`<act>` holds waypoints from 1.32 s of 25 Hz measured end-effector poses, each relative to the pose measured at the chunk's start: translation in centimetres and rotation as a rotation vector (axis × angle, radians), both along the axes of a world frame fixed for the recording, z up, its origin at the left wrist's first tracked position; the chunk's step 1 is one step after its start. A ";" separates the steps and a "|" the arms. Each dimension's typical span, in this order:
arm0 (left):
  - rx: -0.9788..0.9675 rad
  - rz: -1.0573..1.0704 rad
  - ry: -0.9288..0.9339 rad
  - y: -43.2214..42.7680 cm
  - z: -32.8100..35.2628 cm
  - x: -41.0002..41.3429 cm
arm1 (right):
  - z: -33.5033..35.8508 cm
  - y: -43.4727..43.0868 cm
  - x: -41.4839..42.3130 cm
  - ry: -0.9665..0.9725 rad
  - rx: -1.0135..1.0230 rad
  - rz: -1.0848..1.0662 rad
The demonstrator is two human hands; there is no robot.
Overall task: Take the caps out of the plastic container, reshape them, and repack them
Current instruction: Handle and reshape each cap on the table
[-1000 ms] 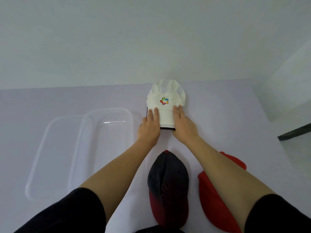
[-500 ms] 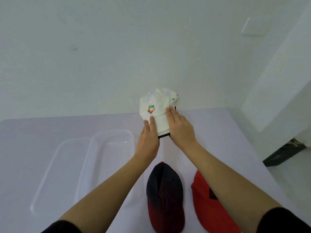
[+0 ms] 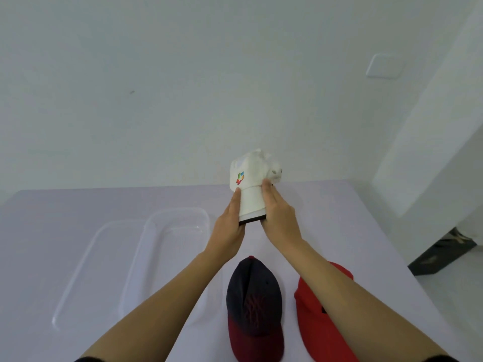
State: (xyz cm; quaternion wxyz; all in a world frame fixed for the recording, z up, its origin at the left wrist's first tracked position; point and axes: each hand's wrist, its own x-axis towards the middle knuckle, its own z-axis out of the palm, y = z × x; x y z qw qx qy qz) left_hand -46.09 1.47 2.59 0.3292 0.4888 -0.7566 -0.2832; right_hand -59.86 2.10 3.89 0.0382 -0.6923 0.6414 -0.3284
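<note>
Aloft, white cap (image 3: 249, 202) pinched by fingers (image 3: 236, 201) of left hand (image 3: 226, 229) and right hand (image 3: 281, 220), outside clear container (image 3: 178, 210).

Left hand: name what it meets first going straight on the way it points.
The left hand would likely meet the crown of the white cap it holds by the brim; beyond that, the white wall, though depth is unclear.

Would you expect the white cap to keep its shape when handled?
The crown of the white cap looks crumpled, so probably floppy. Its brim looks flat between the left hand and right hand, likely stiffer. Held by the brim alone, it seems light.
</note>
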 end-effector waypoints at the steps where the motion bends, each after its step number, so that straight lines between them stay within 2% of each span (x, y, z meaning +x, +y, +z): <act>1: 0.034 0.010 0.012 0.3 -0.2 0.0 | 0.1 -0.2 -0.6 0.013 -0.011 0.013; 4: 0.077 0.062 0.102 1.0 -0.2 -0.5 | 0.4 -0.5 -1.1 -0.050 -0.015 0.032; 8: 0.080 0.128 0.266 2.3 0.6 -1.5 | 1.0 0.3 0.9 -0.362 -0.017 -0.022; 10: 0.060 0.132 0.237 2.7 0.5 -1.3 | 1.7 0.5 0.2 -0.321 -0.087 0.042; 12: 0.045 0.133 0.150 2.9 0.4 -1.0 | 2.2 0.1 -1.7 -0.187 -0.111 0.136; 14: 0.036 0.120 0.053 3.1 0.2 -0.9 | 2.2 -0.3 -2.9 -0.059 -0.046 0.183; 16: 0.024 0.113 0.021 3.6 0.1 -1.0 | 1.7 0.1 -2.5 -0.050 0.005 0.156; 20: -0.034 0.153 0.129 4.3 0.2 -1.2 | 1.3 1.8 -0.5 -0.438 0.105 0.145; 21: -0.057 0.161 0.136 4.4 0.2 -1.1 | 1.8 1.9 -0.5 -0.441 0.083 0.153; 24: -0.155 0.174 0.073 3.8 0.2 -0.5 | 3.0 1.3 -2.1 -0.386 0.036 0.177; 27: -0.194 0.175 0.055 2.4 0.2 0.5 | 3.6 1.5 -3.1 -0.171 -0.006 0.169; 29: -0.238 0.205 0.009 1.7 0.2 0.9 | 2.3 2.0 -3.7 -0.127 0.109 0.244; 31: -0.357 0.226 -0.129 1.3 -0.1 1.3 | 1.6 2.8 -3.3 -0.036 0.212 0.302; 33: -0.507 0.186 -0.271 0.8 -0.5 1.2 | 0.6 3.6 -1.9 0.011 0.231 0.278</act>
